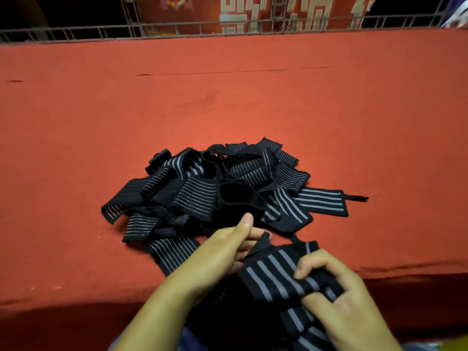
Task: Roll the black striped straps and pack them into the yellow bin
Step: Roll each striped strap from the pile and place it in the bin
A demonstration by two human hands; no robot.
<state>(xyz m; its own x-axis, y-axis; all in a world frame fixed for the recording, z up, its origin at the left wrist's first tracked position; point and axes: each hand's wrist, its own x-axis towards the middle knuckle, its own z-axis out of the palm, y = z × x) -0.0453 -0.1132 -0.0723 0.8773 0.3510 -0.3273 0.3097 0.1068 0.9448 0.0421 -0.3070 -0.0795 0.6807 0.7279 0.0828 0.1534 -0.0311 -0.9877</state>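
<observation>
Our left hand [222,252] reaches in from below, thumb raised, its fingers curled round the near end of a strap [273,272]. Our right hand [336,300] lies lower and to the right, fingers bent, pinching the same strap against the thumb. The strap stretches between both hands, over the red surface's [101,110] front edge. Just beyond the left hand, the pile [215,188] of loose straps rests on the surface.

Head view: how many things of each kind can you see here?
Hands: 2, left hand, right hand
Held strap: 1
Heap of loose straps: 1, too tangled to count singly
Red table: 1
Total: 5
</observation>
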